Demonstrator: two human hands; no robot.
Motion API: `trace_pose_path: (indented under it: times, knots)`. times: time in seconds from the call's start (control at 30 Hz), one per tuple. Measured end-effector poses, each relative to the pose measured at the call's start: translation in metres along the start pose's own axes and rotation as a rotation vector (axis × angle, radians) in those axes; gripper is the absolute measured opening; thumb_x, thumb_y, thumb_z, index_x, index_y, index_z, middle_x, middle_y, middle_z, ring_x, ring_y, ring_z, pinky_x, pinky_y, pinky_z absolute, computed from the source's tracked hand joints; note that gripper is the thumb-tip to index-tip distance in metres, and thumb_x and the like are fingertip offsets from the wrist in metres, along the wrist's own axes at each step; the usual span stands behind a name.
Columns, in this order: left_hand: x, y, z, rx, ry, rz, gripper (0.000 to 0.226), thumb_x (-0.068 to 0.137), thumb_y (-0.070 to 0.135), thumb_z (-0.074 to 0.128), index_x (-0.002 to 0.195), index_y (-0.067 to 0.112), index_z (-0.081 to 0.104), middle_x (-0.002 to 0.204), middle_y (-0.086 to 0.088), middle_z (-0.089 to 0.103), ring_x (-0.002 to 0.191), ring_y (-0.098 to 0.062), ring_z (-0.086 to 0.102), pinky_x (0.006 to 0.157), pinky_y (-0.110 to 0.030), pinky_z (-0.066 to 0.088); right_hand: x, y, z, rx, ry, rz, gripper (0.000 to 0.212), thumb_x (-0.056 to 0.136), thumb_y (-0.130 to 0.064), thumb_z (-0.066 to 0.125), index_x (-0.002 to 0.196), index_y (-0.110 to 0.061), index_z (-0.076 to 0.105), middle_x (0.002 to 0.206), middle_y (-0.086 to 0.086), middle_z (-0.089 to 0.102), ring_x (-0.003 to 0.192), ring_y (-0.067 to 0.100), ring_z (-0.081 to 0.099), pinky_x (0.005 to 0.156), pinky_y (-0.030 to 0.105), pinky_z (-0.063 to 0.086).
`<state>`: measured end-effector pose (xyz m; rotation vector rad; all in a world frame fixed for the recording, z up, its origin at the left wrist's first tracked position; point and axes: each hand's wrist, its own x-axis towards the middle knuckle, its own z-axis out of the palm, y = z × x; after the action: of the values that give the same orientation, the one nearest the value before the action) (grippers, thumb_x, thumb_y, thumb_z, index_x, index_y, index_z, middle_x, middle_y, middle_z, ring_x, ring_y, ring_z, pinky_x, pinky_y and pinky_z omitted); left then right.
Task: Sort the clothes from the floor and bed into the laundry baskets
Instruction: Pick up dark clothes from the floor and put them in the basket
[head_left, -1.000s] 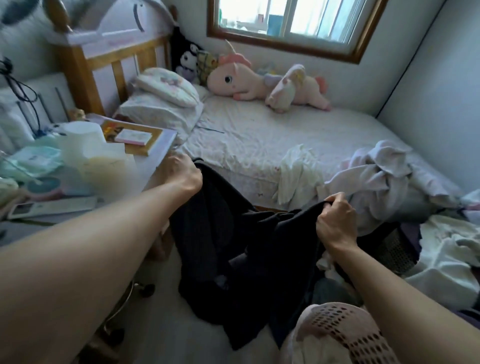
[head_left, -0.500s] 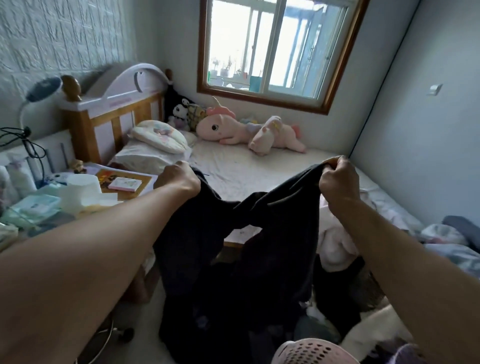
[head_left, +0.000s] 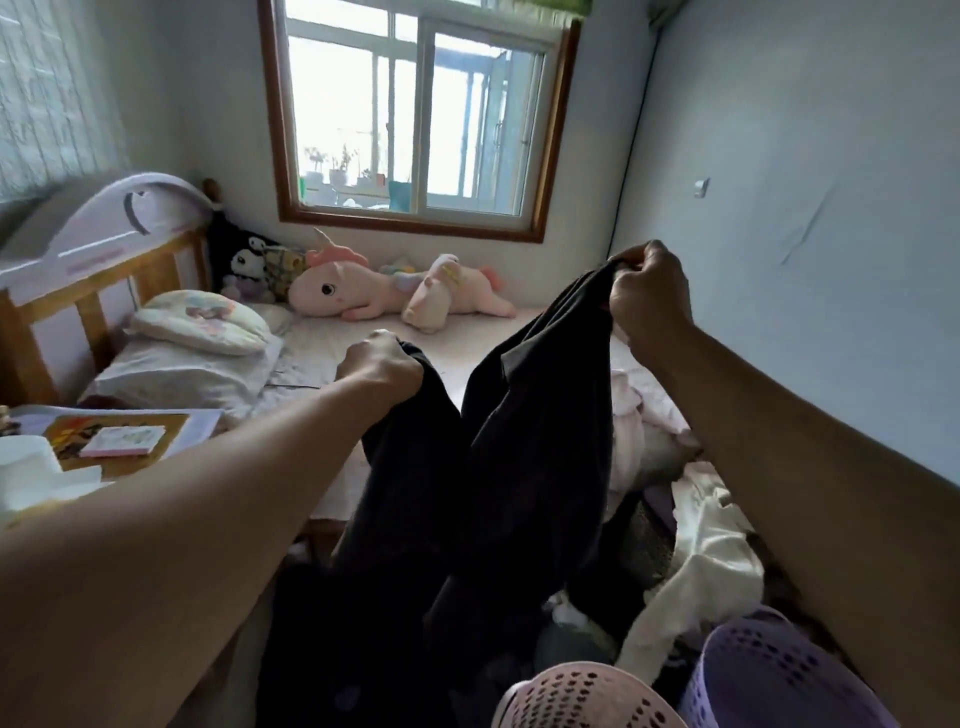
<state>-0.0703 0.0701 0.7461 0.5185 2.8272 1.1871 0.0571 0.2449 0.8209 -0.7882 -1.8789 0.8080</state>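
We'd hoisted the black garment (head_left: 524, 441) higher off the floor w/ left hand (head_left: 382, 366) & right hand (head_left: 647, 296), fingers clenched on its top edge, above the pink laundry basket (head_left: 582, 699), prob. ready to drop in.

A long pink plush unicorn (head_left: 363, 291) lies beyond the left hand (head_left: 379, 366), under the wooden-framed window (head_left: 415, 119). To its left a black-and-white plush doll (head_left: 244, 262) leans in the corner. Left of the left hand there is a pale printed pillow (head_left: 200, 321) on a white pillow (head_left: 182, 374), before the wooden headboard (head_left: 88, 260). Nearer, further left, a colourful book (head_left: 117, 434) lies on the worktop (head_left: 202, 418). A small wall switch (head_left: 701, 187) is above the right hand (head_left: 649, 296).
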Motion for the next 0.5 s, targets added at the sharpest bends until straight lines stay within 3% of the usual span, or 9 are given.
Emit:
trace_pose_path:
  times: [0.13,0.27,0.5]
  knots:
    - [0.0,0.032,0.022,-0.074,-0.056,0.078,0.032,0.076,0.015,0.05,0.106,0.008,0.062,0.101,-0.016,0.068,0.094,-0.034,0.066,0.085,-0.042,0.058,0.006,0.006,-0.03,-0.04,0.068,0.017,0.021,0.088,-0.004,0.041,0.093,-0.016,0.058,0.097,0.009,0.065,0.101,0.031,0.063,0.09,0.039,0.052]
    - [-0.008,0.067,0.05,-0.104,-0.142,0.189,0.026,0.075,0.016,0.053,0.097,0.012,0.066,0.099,-0.016,0.069,0.092,-0.034,0.067,0.084,-0.041,0.058,0.005,0.019,-0.057,-0.095,0.155,0.043,0.027,0.087,-0.002,0.039,0.102,-0.006,0.062,0.102,0.013,0.067,0.101,0.033,0.063,0.09,0.043,0.051]
    - [-0.035,0.11,0.104,-0.171,-0.298,0.321,0.013,0.078,0.018,0.056,0.082,0.009,0.065,0.093,-0.017,0.068,0.087,-0.035,0.067,0.08,-0.043,0.059,-0.008,0.053,-0.105,-0.223,0.245,0.117,0.026,0.089,-0.005,0.041,0.104,-0.004,0.062,0.108,0.013,0.068,0.103,0.03,0.062,0.092,0.038,0.049]
